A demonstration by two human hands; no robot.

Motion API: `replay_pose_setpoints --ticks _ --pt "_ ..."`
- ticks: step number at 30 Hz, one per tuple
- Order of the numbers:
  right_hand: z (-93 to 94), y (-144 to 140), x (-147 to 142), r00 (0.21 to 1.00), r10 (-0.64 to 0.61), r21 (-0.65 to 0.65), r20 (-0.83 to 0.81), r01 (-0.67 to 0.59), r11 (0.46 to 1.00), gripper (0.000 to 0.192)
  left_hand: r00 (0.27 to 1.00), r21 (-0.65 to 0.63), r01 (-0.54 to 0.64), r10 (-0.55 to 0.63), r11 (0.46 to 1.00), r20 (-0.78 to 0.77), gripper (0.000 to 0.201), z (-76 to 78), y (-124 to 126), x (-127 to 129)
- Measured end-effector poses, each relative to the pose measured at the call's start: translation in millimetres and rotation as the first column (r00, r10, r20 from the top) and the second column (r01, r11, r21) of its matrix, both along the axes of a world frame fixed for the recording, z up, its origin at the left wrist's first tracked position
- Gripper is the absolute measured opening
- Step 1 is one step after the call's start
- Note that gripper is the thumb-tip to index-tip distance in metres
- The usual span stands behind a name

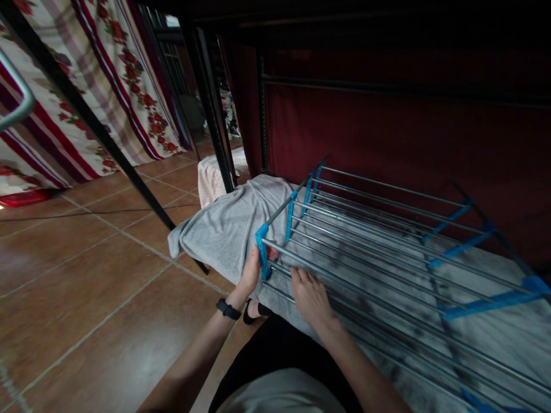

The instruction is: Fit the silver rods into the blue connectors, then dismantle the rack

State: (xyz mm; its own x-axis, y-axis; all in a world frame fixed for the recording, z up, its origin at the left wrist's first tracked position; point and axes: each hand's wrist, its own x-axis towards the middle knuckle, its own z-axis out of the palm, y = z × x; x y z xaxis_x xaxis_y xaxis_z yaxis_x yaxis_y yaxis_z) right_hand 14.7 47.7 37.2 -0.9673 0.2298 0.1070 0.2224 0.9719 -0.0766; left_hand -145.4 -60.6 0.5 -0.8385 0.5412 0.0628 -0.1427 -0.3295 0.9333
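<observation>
A metal drying rack (387, 229) with grey rods and blue plastic joints stands in front of me, and a grey towel (224, 229) lies under its rods and hangs over its left end. My left hand (252, 272), a black band on its wrist, grips the towel's edge beside the blue corner joint (262, 249). My right hand (310, 295) lies on the rods and the towel near the front edge, its fingers bent down between the bars.
A dark red curtain (387, 132) hangs behind the rack. Black metal bed-frame posts (213, 103) rise at the left, with flowered fabric (129, 74) beyond. A pinkish cloth-covered stool (213, 178) stands behind the towel. The floor is brown tile (86, 275).
</observation>
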Motion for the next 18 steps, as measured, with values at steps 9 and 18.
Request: replay_pose_setpoints --ticks 9,18 --pt "19.1 9 -15 0.997 0.03 -0.073 0.077 -0.024 0.997 0.046 0.993 -0.147 -0.051 0.035 0.988 -0.108 0.07 -5.1 -7 -6" --pt "32.8 18 -19 0.998 0.054 -0.154 0.014 -0.051 0.987 0.043 0.946 -0.117 -0.124 0.081 0.985 -0.315 0.067 -11.8 1 0"
